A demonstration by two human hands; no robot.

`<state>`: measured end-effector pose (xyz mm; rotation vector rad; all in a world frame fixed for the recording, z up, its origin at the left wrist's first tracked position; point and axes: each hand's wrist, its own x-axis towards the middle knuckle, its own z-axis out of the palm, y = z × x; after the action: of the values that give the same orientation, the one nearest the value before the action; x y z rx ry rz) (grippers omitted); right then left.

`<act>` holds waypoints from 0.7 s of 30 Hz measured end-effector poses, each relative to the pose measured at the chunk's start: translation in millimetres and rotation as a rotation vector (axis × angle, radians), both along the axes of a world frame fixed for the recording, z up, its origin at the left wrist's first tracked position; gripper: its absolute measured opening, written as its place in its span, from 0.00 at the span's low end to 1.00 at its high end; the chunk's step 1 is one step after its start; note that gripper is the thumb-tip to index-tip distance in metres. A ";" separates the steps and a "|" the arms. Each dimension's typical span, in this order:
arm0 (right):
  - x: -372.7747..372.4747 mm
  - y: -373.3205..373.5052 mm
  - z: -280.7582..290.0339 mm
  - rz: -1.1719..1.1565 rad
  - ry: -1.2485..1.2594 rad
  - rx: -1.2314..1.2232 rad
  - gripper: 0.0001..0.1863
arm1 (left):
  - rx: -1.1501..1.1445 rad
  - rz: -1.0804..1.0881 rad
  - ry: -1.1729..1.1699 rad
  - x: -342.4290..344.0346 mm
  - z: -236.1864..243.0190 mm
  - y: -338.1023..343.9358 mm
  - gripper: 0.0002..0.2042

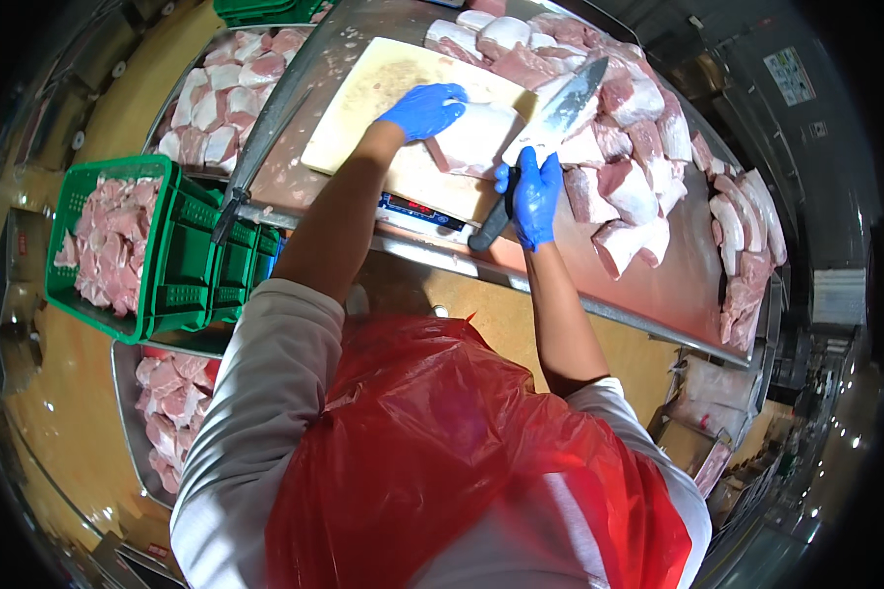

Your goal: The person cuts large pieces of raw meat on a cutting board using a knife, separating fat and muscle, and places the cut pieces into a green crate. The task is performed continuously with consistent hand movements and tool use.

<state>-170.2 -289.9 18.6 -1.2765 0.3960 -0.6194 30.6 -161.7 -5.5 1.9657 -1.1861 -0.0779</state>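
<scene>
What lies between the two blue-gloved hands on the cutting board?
In the head view, a pale slab of raw meat lies between the left hand and the right hand, whose knife touches it.

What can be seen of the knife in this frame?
The knife is a large cleaver-like one with a broad, shiny metal blade and a dark handle. The right hand, in a blue glove, is wrapped around the handle, whose butt sticks out below the fingers. The blade points up and to the right, its edge resting on the pale slab of meat that the gloved left hand steadies on the cutting board.
</scene>
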 end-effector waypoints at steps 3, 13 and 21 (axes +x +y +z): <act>14.3 -7.8 12.6 -0.008 0.049 0.036 0.06 | 0.186 0.041 0.082 -10.0 25.0 20.9 0.11; -29.2 31.5 -7.9 0.101 0.317 -0.964 0.11 | -0.402 0.183 -0.188 -94.0 10.5 78.8 0.15; -0.9 60.8 2.8 0.201 0.454 -1.083 0.13 | -0.501 0.422 -0.092 -99.2 -19.2 83.6 0.11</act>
<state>-171.1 -229.1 21.3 -2.4818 0.2877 -0.3482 -68.5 -78.1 -24.7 1.7325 -0.7296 0.4864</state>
